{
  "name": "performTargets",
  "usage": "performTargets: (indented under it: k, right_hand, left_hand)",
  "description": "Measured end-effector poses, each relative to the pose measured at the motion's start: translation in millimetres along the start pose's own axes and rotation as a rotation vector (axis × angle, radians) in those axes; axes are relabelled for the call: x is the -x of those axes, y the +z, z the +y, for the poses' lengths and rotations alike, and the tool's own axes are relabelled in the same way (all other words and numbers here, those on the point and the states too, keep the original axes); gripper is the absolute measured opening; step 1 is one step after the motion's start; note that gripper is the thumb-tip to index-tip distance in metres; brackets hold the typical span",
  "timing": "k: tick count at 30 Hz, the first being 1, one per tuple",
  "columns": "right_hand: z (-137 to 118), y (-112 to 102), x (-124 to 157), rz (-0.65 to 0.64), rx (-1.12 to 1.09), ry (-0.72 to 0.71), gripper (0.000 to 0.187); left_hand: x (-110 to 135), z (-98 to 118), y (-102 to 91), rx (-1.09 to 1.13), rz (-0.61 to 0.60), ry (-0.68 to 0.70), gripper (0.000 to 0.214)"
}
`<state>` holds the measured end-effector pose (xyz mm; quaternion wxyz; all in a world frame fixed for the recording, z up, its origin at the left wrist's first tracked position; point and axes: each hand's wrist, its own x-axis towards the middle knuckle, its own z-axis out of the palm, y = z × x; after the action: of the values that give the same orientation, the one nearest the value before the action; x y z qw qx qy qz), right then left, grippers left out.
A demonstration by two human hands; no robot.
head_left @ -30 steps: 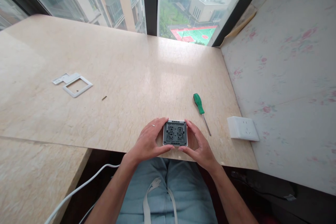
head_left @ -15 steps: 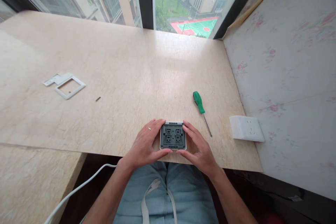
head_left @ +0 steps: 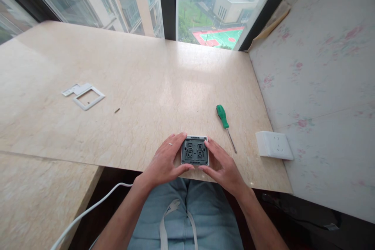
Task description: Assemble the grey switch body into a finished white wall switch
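A square grey switch module (head_left: 195,151) with its inner parts showing lies at the near edge of the marble table (head_left: 152,86). My left hand (head_left: 165,160) grips its left side, thumb along the near edge and a ring on one finger. Gripping the right side in the same way is my right hand (head_left: 223,166). A green-handled screwdriver (head_left: 225,123) lies just right of my hands, tip toward me.
A white wall socket (head_left: 274,145) sits on the wall at the table's right edge. A white frame plate with a small white piece beside it (head_left: 84,96) and a tiny dark screw (head_left: 117,110) lie at the left. A white cable (head_left: 90,207) hangs below.
Both hands keep hold of the switch module at the table's near edge; only the camera view has shifted slightly.
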<state>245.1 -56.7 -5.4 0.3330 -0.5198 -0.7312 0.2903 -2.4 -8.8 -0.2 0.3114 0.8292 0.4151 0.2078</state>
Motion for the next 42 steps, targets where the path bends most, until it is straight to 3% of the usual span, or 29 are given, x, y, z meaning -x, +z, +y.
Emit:
performTargets:
  k: [16, 42]
  right_hand:
    - [2.3, 5.4, 2.8, 0.017, -0.107, 0.140, 0.079]
    - [6.2, 1.2, -1.4, -0.041, -0.235, 0.223, 0.072]
  left_hand:
    - [-4.5, 8.5, -2.8, 0.167, 0.085, -0.091, 0.081]
    - [-3.6, 4.1, 3.4, 0.135, 0.093, -0.110, 0.088]
